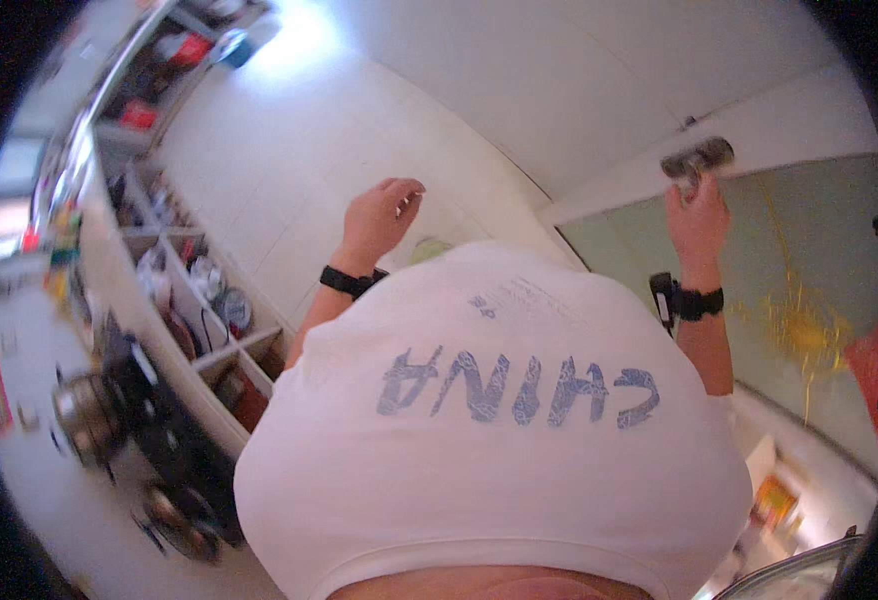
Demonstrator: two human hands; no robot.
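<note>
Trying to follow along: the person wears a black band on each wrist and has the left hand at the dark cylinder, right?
No: the head view shows the right hand, not the left hand, at the dark cylinder. The black wrist bands are right.

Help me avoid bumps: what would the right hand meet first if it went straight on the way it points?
The right hand would first meet the dark cylindrical object it appears to be touching; beyond that, depth is unclear.
</note>
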